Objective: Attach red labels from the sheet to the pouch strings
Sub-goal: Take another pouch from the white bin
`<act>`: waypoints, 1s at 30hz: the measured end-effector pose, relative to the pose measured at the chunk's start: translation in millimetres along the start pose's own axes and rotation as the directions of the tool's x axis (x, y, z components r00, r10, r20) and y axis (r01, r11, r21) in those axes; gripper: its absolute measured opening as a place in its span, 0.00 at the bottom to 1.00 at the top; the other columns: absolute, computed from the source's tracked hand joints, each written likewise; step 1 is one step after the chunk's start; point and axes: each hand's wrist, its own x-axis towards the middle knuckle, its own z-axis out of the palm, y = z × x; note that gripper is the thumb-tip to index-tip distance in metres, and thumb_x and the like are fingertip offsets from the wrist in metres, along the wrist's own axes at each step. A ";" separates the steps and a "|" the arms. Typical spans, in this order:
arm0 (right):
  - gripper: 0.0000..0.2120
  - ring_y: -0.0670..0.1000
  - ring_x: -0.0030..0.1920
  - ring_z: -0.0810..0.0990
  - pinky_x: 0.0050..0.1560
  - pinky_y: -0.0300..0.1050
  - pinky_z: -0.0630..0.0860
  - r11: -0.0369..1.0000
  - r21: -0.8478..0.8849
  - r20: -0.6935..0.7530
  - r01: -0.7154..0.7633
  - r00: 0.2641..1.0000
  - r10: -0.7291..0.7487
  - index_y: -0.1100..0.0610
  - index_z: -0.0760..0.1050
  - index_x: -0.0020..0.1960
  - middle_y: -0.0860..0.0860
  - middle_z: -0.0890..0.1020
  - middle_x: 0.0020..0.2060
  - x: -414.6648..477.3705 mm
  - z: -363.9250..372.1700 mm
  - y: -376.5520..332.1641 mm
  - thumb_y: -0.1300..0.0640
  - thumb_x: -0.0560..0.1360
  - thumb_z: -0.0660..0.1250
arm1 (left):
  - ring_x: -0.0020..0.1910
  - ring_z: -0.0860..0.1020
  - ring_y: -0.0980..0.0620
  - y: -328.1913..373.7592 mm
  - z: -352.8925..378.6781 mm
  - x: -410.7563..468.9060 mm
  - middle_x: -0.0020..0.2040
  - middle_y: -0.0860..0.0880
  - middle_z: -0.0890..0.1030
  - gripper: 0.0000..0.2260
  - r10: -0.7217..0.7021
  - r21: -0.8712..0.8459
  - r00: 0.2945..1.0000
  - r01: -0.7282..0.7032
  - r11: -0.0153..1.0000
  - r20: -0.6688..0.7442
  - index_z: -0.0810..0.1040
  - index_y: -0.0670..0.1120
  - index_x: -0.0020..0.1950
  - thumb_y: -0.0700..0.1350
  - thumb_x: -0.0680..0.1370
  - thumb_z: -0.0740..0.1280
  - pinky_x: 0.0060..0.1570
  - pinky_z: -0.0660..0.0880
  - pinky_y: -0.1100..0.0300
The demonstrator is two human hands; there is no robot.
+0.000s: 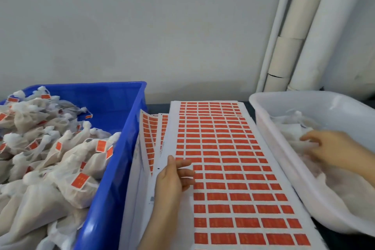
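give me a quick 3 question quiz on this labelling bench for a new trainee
1. True or false: pouches in the blue crate already carry red labels.
2. Fill in: the left hand rests on the ___ edge of the label sheet.
3. Where is the right hand? A on the label sheet, B in the white tub, C in the blue crate.

Key: 1 true; 2 left; 3 B.
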 end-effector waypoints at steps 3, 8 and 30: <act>0.04 0.50 0.39 0.75 0.40 0.39 0.69 0.997 0.071 -0.091 0.011 0.996 -0.004 0.54 0.81 0.44 0.53 0.82 0.45 3.4 -7.8 0.0 0.62 0.71 0.71 | 0.29 0.82 0.53 -2.6 -0.2 2.3 0.31 0.51 0.83 0.21 0.004 0.006 1.000 -0.004 1.000 0.001 0.81 0.47 0.44 0.57 0.80 0.53 0.32 0.74 0.63; 0.08 0.54 0.40 0.75 0.39 0.45 0.67 0.991 0.126 -0.154 0.054 0.987 -0.034 0.59 0.80 0.41 0.51 0.78 0.36 -4.7 -16.5 -11.7 0.54 0.73 0.69 | 0.31 0.82 0.50 -5.7 -0.7 7.0 0.31 0.51 0.83 0.20 0.046 0.038 0.999 -0.046 0.998 -0.013 0.81 0.47 0.44 0.56 0.80 0.54 0.32 0.74 0.62; 0.08 0.39 0.34 0.75 0.30 0.32 0.66 0.777 0.386 -0.402 0.497 0.849 -0.343 0.43 0.73 0.36 0.37 0.78 0.33 -76.3 -18.4 -146.8 0.41 0.71 0.63 | 0.52 0.79 0.64 6.6 4.5 -29.1 0.51 0.66 0.81 0.25 0.403 0.029 0.865 -0.430 0.902 0.300 0.75 0.57 0.57 0.71 0.69 0.57 0.48 0.78 0.66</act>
